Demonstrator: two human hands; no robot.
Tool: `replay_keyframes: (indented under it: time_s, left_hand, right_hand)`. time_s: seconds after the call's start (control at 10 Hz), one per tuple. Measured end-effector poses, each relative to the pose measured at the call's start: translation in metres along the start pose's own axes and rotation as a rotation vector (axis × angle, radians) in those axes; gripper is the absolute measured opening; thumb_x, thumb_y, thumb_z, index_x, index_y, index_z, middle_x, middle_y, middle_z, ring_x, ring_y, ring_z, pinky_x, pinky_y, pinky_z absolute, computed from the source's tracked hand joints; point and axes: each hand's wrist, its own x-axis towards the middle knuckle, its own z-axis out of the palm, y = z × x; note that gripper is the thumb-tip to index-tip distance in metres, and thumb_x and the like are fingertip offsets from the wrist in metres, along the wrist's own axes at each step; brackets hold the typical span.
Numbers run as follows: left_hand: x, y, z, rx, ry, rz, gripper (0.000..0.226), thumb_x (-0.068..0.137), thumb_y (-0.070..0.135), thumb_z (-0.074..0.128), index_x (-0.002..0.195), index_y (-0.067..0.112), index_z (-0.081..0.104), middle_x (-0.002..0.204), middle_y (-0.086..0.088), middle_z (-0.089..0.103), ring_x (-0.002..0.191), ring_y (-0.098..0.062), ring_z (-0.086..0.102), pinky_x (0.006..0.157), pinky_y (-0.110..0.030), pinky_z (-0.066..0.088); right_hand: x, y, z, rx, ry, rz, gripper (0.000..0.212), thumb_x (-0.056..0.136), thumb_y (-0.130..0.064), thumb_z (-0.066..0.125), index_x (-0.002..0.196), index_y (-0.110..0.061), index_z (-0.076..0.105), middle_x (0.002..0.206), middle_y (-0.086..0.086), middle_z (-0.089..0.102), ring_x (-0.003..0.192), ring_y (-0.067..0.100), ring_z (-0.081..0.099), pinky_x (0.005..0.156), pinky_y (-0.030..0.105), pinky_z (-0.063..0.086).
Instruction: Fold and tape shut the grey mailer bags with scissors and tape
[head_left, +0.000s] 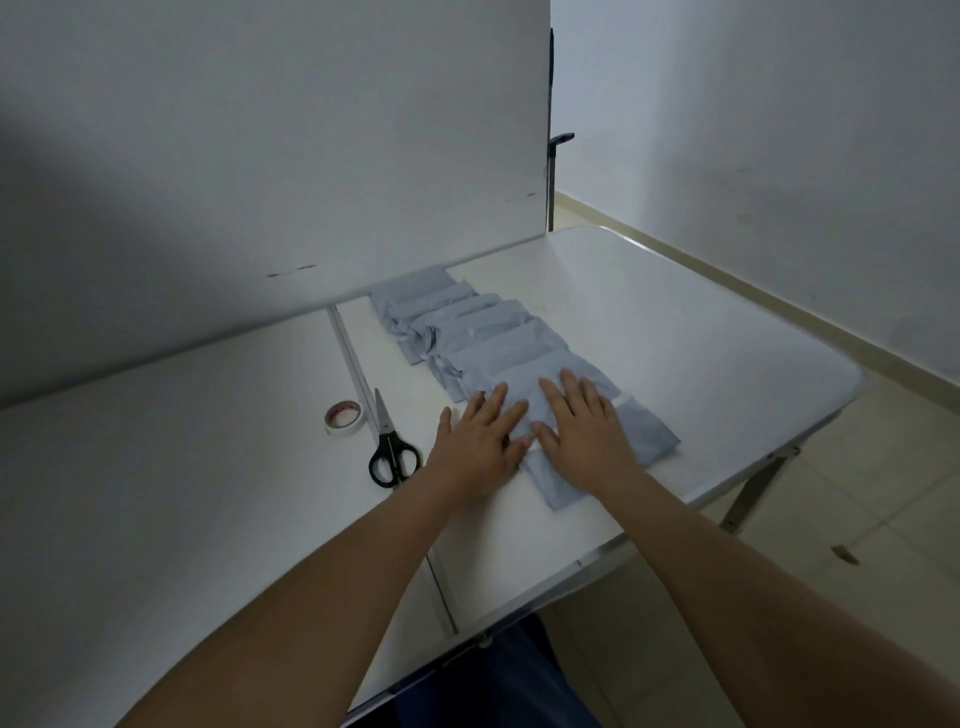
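While both hands, left and right, press flat with straight fingers on the nearest bag, scissors and tape lie beside, near the tabletop middle seam.

Both hands press flat on the nearest grey mailer bag.
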Motion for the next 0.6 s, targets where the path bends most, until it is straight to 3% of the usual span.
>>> replay_keyframes:
  time_s: [0.2, 0.4, 0.6]
  left_hand:
    - [0.016, -0.013, -0.005, -0.004, 0.019, -0.023, 0.06, 0.098, 0.058, 0.023, 0.152, 0.04, 0.006, 0.16, 0.012, -0.011, 0.148, -0.021, -0.003, 0.114, -0.057, 0.002]
    - [0.015, -0.013, -0.007, -0.029, 0.025, -0.006, 0.058, 0.1, 0.055, 0.023, 0.153, 0.038, 0.009, 0.161, 0.011, -0.008, 0.148, -0.023, -0.003, 0.114, -0.057, 0.004]
    - [-0.008, -0.025, -0.022, -0.076, 0.029, -0.001, 0.055, 0.101, 0.052, 0.025, 0.152, 0.036, 0.015, 0.161, 0.012, -0.005, 0.148, -0.021, 0.003, 0.115, -0.056, 0.004]
  right_hand:
    - [0.024, -0.007, 0.004, 0.009, -0.008, 0.012, 0.065, 0.099, -0.05, 0.032, 0.154, -0.026, 0.006, 0.162, 0.008, -0.001, 0.149, 0.028, 0.001, 0.12, 0.042, 0.008]
    - [0.026, -0.014, -0.009, 0.034, 0.007, 0.063, 0.062, 0.098, -0.048, 0.039, 0.153, -0.027, 0.018, 0.161, 0.006, 0.009, 0.146, 0.03, 0.012, 0.117, 0.045, 0.015]
    - [0.022, -0.047, -0.023, 0.012, 0.023, 0.044, 0.061, 0.099, -0.047, 0.039, 0.152, -0.025, 0.018, 0.162, 0.004, 0.005, 0.147, 0.032, 0.009, 0.117, 0.045, 0.012]
